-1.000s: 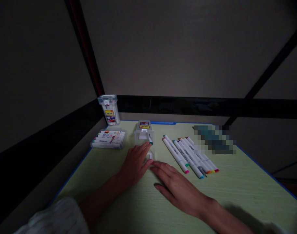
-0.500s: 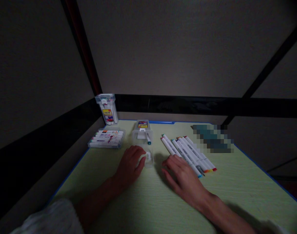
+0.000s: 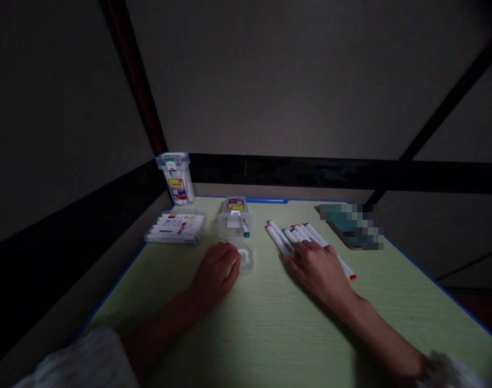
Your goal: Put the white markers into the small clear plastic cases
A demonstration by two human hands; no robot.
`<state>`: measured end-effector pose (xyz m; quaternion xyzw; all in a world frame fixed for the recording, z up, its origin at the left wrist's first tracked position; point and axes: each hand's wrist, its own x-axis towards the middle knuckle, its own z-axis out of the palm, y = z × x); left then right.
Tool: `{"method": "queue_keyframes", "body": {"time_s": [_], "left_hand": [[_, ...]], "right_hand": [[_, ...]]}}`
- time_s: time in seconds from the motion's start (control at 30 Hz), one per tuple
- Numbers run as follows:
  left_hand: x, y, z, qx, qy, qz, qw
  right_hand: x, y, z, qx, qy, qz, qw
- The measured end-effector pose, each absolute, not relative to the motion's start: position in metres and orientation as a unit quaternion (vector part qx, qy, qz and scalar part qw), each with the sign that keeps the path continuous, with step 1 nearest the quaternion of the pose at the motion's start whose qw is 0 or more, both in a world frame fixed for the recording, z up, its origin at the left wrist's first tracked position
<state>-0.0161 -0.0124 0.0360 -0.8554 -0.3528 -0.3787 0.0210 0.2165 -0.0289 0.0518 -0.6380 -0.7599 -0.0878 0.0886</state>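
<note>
My left hand (image 3: 216,272) is closed, thumb and fingers pinched at the left edge of the clear lid (image 3: 248,263) of an open plastic box (image 3: 221,223). The box lies on its side, mouth toward me, with one white marker (image 3: 246,227) with a dark green tip inside. On the right, my right hand (image 3: 320,267) rests over a row of white markers (image 3: 278,237) with coloured ends. Its fingers curl down onto a marker in the middle of the row; the fingertips are partly hidden.
A clear case of markers (image 3: 175,229) lies at the left edge, and an upright box of markers (image 3: 177,180) stands in the back left corner. At the back lies a blue strip (image 3: 268,201). A blurred flat tablet-like thing (image 3: 351,229) lies right. Dark walls border the table.
My right hand has moved right and slightly forward from beside the markers to on top of them, its fingers curling in. My left hand has stayed at the lid.
</note>
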Motion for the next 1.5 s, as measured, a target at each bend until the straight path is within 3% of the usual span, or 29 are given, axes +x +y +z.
{"method": "queue_keyframes", "body": {"time_s": [0.57, 1.07, 1.5], "left_hand": [[-0.015, -0.012, 0.035, -0.863, -0.348, -0.366, 0.018], [-0.017, -0.016, 0.033, -0.847, -0.332, -0.413, 0.026], [-0.017, -0.016, 0.033, -0.790, -0.342, -0.505, -0.062]], "right_hand": [[0.208, -0.034, 0.052, -0.620, -0.781, -0.025, 0.065], [0.200, -0.043, 0.062, -0.590, -0.770, 0.068, 0.232], [0.197, -0.045, 0.056, -0.514, -0.814, 0.015, 0.269]]}}
